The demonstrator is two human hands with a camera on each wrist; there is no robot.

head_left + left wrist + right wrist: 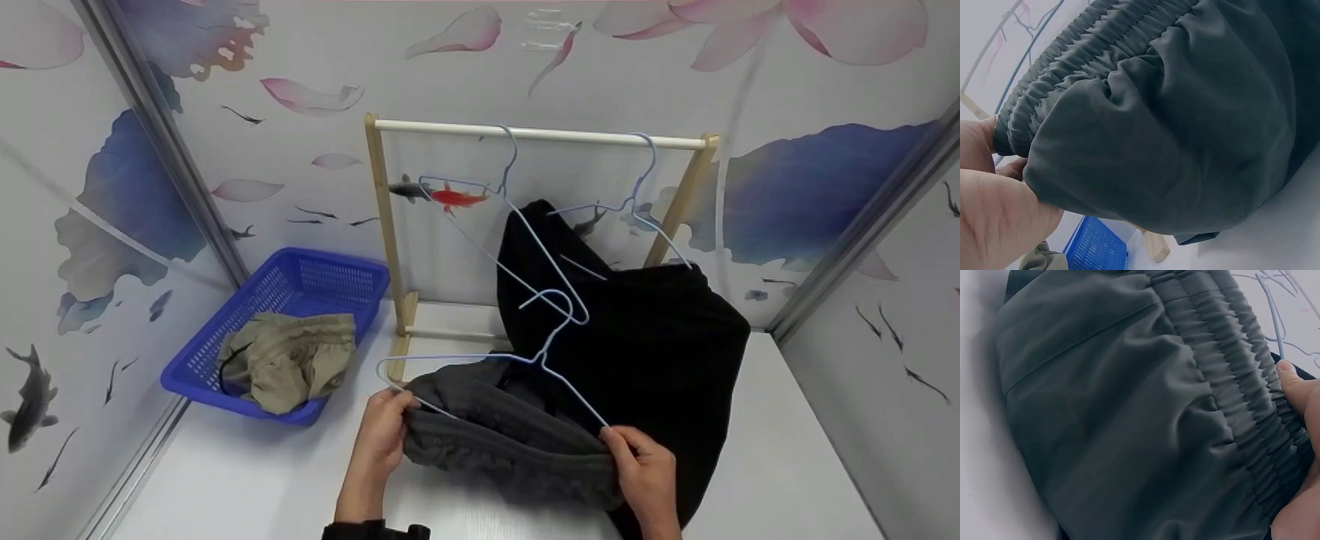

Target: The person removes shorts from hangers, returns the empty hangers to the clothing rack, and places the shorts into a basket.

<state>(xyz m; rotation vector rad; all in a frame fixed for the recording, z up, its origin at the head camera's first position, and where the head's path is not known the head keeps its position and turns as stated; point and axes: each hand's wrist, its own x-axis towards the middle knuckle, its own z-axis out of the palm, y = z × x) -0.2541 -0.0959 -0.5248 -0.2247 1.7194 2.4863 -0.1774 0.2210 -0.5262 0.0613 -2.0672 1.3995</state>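
Note:
Both hands hold dark grey elastic-waist pants (510, 457) by the two ends of the gathered waistband. My left hand (386, 427) grips the left end, close to the left corner of a light blue hanger (541, 358). At the other end, my right hand (645, 469) pinches the waistband, its thumb (1286, 368) against the hanger's right arm. The hanger's lower part disappears inside the waistband opening, and its hook points up. In the left wrist view the gathered waistband (1089, 53) runs up from the fingers.
A wooden rack with a white rail (442, 129) stands behind. From it hang a bare blue hanger (514, 150) and another hanger (645, 161) carrying a black garment (622, 360). At left, a blue basket (337, 262) holds a khaki garment (292, 360). Patterned walls enclose the white table (247, 465).

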